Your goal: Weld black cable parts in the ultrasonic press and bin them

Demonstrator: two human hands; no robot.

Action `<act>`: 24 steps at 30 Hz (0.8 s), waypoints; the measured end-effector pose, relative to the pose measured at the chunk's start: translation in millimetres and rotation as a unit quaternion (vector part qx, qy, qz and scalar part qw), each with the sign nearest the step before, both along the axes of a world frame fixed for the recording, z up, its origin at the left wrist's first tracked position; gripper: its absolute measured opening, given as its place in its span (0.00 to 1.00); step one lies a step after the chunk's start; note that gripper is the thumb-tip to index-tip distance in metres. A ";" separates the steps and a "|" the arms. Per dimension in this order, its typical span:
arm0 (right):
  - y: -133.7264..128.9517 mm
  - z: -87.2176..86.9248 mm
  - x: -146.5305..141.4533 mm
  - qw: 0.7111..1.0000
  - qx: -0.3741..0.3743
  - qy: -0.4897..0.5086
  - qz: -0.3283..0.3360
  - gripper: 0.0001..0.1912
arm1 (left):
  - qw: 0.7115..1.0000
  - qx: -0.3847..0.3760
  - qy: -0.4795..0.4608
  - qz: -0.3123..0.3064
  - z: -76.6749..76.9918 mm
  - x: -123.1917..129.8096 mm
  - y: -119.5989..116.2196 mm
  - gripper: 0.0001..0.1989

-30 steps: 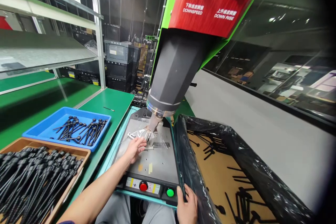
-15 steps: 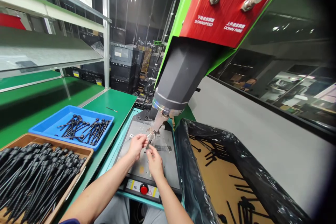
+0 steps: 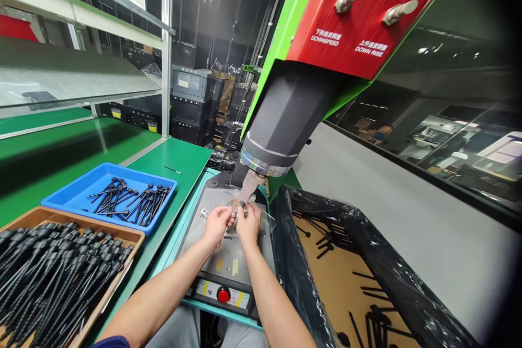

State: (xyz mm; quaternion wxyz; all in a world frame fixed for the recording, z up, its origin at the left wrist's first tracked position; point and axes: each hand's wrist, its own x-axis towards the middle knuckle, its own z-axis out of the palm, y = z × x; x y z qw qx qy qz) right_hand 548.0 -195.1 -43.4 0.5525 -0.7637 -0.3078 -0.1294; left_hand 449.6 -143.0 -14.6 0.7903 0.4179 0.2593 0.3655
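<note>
Both hands are together over the metal base plate [image 3: 220,266], just below the tip of the machine's horn [image 3: 249,185]. My left hand [image 3: 219,223] has its fingers pinched at the left side of the fixture under the horn. Close beside it, my right hand [image 3: 248,223] has its fingers bent together around a small dark part [image 3: 241,204] near the horn tip. The fingers hide most of what lies between them. A clear sheet [image 3: 267,216] sticks out to the right of my right hand.
A blue tray [image 3: 61,199] and a brown tray [image 3: 138,236] with black stemmed parts stand left. A box lined with black plastic [image 3: 299,266] stands right, black parts inside. The red machine head [image 3: 346,22] leans overhead. A red button [image 3: 223,294] is in front.
My right hand has moved up toward the horn tip and closer to my left hand. My left hand has shifted slightly right. The camera view has shifted a little.
</note>
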 end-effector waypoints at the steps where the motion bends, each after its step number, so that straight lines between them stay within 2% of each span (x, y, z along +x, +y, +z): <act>1: 2.7 0.4 3.5 1.000 -0.003 0.006 0.006 0.21 | 1.000 0.001 -0.002 0.002 -0.1 0.7 0.6 0.17; 6: 6.5 2.0 11.5 1.000 -0.001 0.019 0.015 0.19 | 1.000 0.004 -0.009 0.011 -2.5 2.5 1.7 0.17; 15: 3.0 13.2 1.5 0.998 0.025 0.054 0.017 0.19 | 1.000 0.014 -0.021 0.009 2.1 0.3 -2.8 0.15; 17: -7.5 10.3 -4.1 0.997 0.035 0.071 0.017 0.20 | 1.000 0.014 -0.025 0.003 1.9 0.8 -6.3 0.16; 20: -33.8 -3.0 -16.6 0.993 0.069 0.097 0.012 0.22 | 1.000 0.011 -0.022 -0.019 -3.1 1.1 -15.8 0.17; 22: -53.9 -15.3 -26.1 0.983 0.126 0.134 0.014 0.22 | 0.999 0.007 -0.016 -0.036 -8.7 0.6 -23.4 0.17; 24: -72.1 -26.7 -35.5 0.958 0.192 0.209 0.039 0.21 | 0.999 0.000 -0.011 -0.043 -14.5 -0.3 -29.9 0.17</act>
